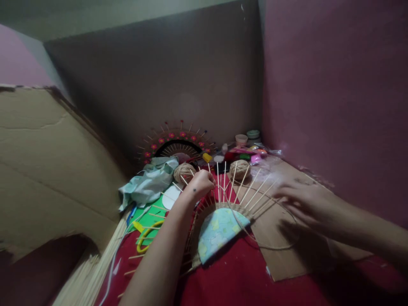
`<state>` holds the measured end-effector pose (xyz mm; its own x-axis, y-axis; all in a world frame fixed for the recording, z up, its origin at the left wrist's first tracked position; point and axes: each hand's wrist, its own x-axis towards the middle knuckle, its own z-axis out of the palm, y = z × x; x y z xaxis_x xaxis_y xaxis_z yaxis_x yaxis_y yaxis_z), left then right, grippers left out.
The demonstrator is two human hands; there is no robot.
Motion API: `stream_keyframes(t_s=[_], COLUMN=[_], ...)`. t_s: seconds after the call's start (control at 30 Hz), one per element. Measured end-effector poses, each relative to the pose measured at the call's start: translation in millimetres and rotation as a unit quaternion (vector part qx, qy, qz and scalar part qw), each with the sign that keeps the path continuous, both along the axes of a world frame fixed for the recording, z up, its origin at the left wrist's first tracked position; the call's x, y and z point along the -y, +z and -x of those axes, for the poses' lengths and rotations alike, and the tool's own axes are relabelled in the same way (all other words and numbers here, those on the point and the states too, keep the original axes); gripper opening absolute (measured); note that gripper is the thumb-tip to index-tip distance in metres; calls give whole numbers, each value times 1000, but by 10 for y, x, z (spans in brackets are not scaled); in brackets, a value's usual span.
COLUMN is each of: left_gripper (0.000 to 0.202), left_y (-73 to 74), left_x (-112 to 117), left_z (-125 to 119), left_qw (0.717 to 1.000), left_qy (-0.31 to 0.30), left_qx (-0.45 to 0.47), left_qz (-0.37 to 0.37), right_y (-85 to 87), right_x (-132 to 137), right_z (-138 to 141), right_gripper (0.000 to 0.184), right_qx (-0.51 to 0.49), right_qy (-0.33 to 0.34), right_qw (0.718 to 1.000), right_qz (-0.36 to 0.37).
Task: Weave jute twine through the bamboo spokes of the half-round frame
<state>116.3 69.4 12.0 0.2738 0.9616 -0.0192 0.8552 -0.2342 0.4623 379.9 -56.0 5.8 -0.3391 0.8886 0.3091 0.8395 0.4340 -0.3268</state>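
Note:
A half-round piece point(219, 231) covered in pale blue patterned fabric lies on the red cloth point(242, 280), with thin wooden sticks point(251, 187) fanning out from its woven rim. My left hand point(200, 183) is closed on the sticks at the top of the fan. My right hand point(298, 199) is blurred by motion over the brown cardboard point(287, 255) to the right, fingers stretched out near the stick tips. A thin cord point(274, 246) loops from the rim toward it.
Two balls of twine point(184, 172) point(240, 168) sit behind the fan. A finished decorated fan point(177, 144) leans on the back wall. Small pots and coloured bits point(247, 148) crowd the corner. Green paper point(149, 219), crumpled cloth point(149, 185) and a stick bundle point(95, 263) lie left.

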Motion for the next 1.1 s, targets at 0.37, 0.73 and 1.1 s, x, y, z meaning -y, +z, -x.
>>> stream_keyframes(t_s=[0.37, 0.73, 1.1], left_gripper=[16, 15, 18], left_y=[-67, -70, -67], left_x=[-33, -40, -16], left_z=[39, 22, -3], left_qw=[1000, 1000, 1000], left_qy=[-5, 0, -7], left_qx=[8, 11, 11], left_qz=[-3, -5, -14], right_y=[-37, -167, -160], right_x=[-864, -1123, -1087], right_z=[1255, 1181, 1183], right_gripper=[20, 14, 16], right_qx=[-20, -48, -57], right_qy=[-71, -95, -89], right_qw=[992, 990, 991], right_qz=[100, 88, 80])
